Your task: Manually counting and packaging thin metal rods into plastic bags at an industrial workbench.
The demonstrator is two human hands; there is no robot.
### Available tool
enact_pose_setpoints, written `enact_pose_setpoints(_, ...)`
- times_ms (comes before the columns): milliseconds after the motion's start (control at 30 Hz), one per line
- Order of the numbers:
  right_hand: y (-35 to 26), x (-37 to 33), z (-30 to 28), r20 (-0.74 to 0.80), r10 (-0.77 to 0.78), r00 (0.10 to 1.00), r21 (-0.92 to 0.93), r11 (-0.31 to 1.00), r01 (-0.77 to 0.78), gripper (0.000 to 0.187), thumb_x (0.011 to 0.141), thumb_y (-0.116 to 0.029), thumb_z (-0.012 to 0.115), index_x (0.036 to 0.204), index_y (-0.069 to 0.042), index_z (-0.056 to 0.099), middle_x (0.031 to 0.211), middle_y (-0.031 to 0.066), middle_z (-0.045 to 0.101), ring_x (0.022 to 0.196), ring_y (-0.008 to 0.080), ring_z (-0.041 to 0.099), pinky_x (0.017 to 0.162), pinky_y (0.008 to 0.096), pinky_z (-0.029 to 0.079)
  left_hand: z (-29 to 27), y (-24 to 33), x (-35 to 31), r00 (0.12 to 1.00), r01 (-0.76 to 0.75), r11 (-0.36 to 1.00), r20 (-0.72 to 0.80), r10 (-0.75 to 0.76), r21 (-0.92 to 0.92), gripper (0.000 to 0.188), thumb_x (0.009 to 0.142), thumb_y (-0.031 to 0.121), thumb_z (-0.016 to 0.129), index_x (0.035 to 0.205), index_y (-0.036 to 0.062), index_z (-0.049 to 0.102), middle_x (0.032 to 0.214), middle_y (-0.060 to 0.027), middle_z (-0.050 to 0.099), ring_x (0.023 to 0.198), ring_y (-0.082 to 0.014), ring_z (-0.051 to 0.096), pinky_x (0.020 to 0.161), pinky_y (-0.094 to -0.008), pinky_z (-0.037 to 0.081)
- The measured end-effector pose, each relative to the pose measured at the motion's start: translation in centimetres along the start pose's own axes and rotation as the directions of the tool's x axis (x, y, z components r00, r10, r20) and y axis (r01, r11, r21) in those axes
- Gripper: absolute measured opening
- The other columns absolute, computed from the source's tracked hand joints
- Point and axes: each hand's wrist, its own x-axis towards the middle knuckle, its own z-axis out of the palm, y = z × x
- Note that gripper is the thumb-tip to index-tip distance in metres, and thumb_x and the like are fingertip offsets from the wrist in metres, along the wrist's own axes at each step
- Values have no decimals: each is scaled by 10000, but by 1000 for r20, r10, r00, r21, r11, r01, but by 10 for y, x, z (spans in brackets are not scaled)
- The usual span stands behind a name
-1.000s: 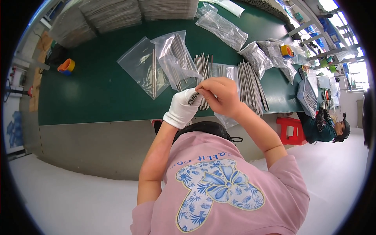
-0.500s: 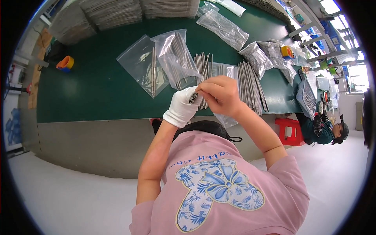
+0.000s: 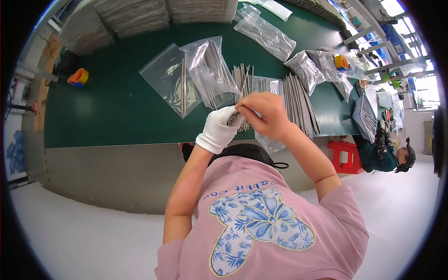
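Observation:
My left hand (image 3: 216, 130), in a white glove, is closed around a bundle of thin metal tubes (image 3: 232, 119), whose round ends show at its upper side. Close against it, the thumb and fingers of my bare right hand (image 3: 267, 114) are pinched together at the top of the bundle; what lies between them is too small to make out. Behind the hands lie loose metal rods (image 3: 239, 77) and, to the right, a wider row of rods (image 3: 298, 100). A clear plastic bag (image 3: 161, 77) with a few rods overlaps another bag (image 3: 198, 56) holding more rods.
Filled bags of small grey parts (image 3: 305, 70) lie at the right, beside a tape roll (image 3: 342, 62). Another tape roll (image 3: 78, 77) sits at the left. Stacked grey bundles (image 3: 133, 16) line the back. A co-worker (image 3: 385, 154) sits right, near a red stool (image 3: 345, 156).
Both hands have shifted very slightly right and down, still together at the tube ends. The things on the table lie as before.

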Motion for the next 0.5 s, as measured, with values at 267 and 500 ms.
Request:
enact_pose_setpoints(267, -11, -18, -9, -1, -124, 992, -57, 991, 124, 91, 700, -58, 639, 779, -63, 595, 710, 59, 609, 581, 249, 579, 498, 320, 441, 1, 12, -11, 995, -99, 995, 21, 100, -21, 217, 720, 63, 671, 926, 72, 601, 809, -121, 623, 702, -305, 603, 607, -328, 490)
enact_pose_setpoints(500, -6, -13, -2, -12, -83, 996, -48, 995, 83, 112, 708, -71, 642, 810, -70, 594, 718, 51, 607, 596, 247, 579, 514, 320, 445, -2, -1, -3, 995, -97, 995, -11, 97, -16, 223, 724, 5, 641, 937, 58, 600, 816, -134, 627, 718, -305, 612, 609, -325, 490)
